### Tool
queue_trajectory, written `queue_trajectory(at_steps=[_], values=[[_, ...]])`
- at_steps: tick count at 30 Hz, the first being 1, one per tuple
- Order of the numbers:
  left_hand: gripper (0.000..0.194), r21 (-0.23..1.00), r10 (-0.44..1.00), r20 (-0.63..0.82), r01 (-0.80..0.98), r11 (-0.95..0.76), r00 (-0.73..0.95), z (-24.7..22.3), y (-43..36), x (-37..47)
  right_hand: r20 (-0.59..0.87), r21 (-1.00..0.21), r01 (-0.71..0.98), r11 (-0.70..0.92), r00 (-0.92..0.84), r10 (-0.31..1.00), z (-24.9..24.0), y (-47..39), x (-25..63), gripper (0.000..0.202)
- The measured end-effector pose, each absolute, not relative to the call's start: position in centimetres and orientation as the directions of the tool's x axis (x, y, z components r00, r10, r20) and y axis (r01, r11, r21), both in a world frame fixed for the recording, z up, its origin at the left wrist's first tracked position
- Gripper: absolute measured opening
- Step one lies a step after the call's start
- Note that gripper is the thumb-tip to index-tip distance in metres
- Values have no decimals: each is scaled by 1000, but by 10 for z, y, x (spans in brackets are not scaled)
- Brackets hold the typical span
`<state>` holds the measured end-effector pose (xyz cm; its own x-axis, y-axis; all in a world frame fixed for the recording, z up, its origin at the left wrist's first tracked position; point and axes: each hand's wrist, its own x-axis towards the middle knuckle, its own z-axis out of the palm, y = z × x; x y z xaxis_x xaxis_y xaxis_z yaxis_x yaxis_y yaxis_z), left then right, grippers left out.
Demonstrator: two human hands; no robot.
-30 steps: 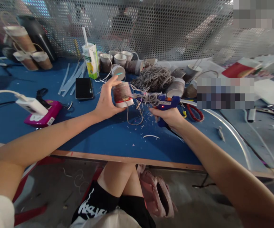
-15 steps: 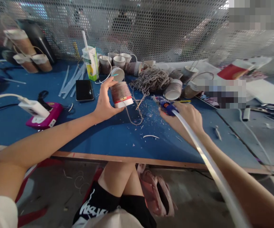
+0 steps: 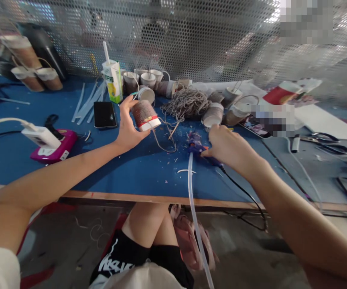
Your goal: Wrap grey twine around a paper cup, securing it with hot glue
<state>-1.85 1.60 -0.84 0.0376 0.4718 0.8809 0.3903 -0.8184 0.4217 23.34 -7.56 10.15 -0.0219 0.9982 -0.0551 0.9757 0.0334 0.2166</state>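
Note:
In my left hand (image 3: 128,130) is an upside-down paper cup (image 3: 145,114), tilted, wound with brown cord and with a red band near its white rim. Thumb and fingers clasp its sides, and a loose end of cord trails from it onto the table. A blue glue gun (image 3: 195,147) rests on the table, a long clear glue stick (image 3: 192,196) running from its back over the table edge. My right hand (image 3: 232,146) is just right of the gun, thumb at its body and handle not wrapped; the other fingertips are partly hidden.
Behind lie a heap of cord (image 3: 188,102) and several cord-wrapped cups (image 3: 214,114). A drink carton (image 3: 113,82), phone (image 3: 105,114) and pink power strip (image 3: 54,146) are left. Scissors (image 3: 323,138) lie right. A mesh screen (image 3: 173,40) stands behind the blue table.
My right hand has set the glue gun down and loosened from its handle; the glue stick has swung left toward me. My left hand still holds the cup. The view shifted slightly.

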Motion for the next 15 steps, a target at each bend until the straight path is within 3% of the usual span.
queue_trajectory(at_steps=[4, 10, 12, 13, 15], values=[[101, 401, 459, 886, 387, -830, 66, -9, 16, -19, -177, 274, 958, 78, -30, 984, 112, -73, 214, 29], [99, 372, 433, 900, 421, -827, 55, -9, 14, -17, -116, 216, 976, 14, 11, 993, 111, -78, 209, 40], [100, 378, 438, 898, 433, -818, 44, -9, 14, -16, 4, 137, 986, 99, -101, 995, 120, -96, 205, 35], [100, 380, 439, 898, 436, -816, 39, -9, 14, -16, 136, 39, 981, 189, -193, 972, 126, -107, 201, 26], [99, 381, 437, 899, 433, -817, 33, -8, 13, -16, 293, -225, 788, 573, -506, 811, 138, -132, 190, 27]])
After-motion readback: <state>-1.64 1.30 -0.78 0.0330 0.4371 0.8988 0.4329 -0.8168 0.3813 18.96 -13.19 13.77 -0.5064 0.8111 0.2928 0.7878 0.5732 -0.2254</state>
